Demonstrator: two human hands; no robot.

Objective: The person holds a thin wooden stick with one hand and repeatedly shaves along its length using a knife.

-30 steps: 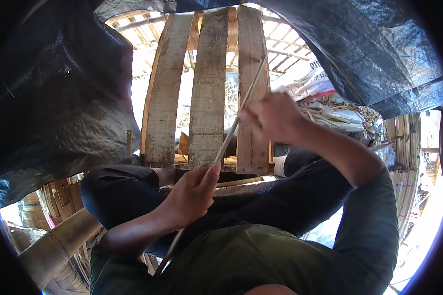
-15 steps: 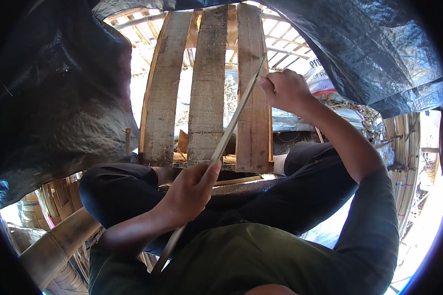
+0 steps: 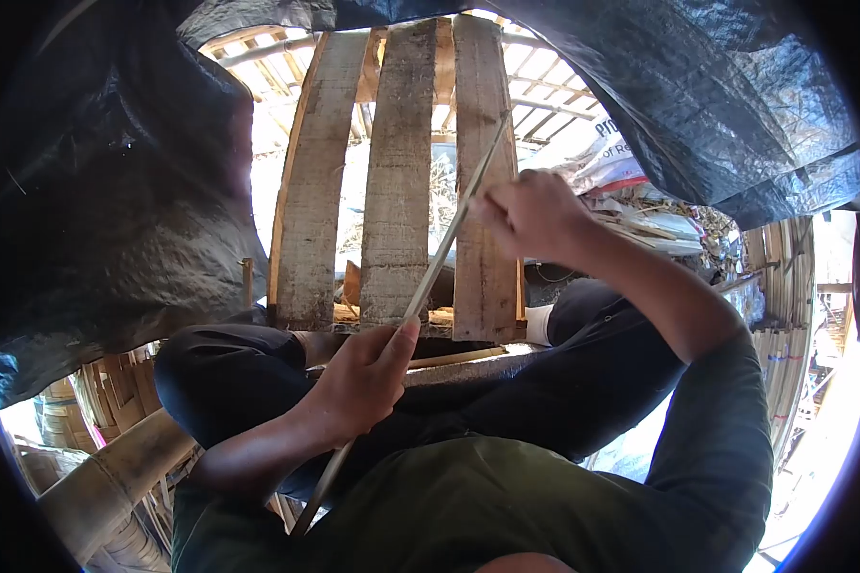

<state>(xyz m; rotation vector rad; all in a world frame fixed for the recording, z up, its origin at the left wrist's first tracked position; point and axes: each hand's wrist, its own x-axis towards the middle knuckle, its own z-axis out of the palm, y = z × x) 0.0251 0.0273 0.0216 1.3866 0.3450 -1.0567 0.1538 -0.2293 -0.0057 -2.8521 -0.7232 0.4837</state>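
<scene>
A long, thin pale strip (image 3: 432, 272), which looks like split bamboo, slants from my lap up across the wooden planks. My left hand (image 3: 363, 377) is closed around its lower part, with the thumb along the top, and the strip's tail passes below the wrist. Higher up, my right hand (image 3: 535, 215) is closed, its fingertips pinching at the strip's right edge. Slight blur hides whether anything small is also in those fingers. Behind the strip stand three rough wooden planks (image 3: 398, 181), leaning away from me.
Dark plastic sheeting (image 3: 124, 201) hangs at the left, and more sheeting (image 3: 726, 105) covers the upper right. A thick bamboo pole (image 3: 115, 477) lies at lower left. Bundled strips (image 3: 784, 372) stand at the right. My crossed legs (image 3: 554, 382) lie below the planks.
My right hand has moved down and left along the strip, nearer my left hand. My left hand keeps its hold almost unmoved; the strip's upper end has shifted slightly left and down.
</scene>
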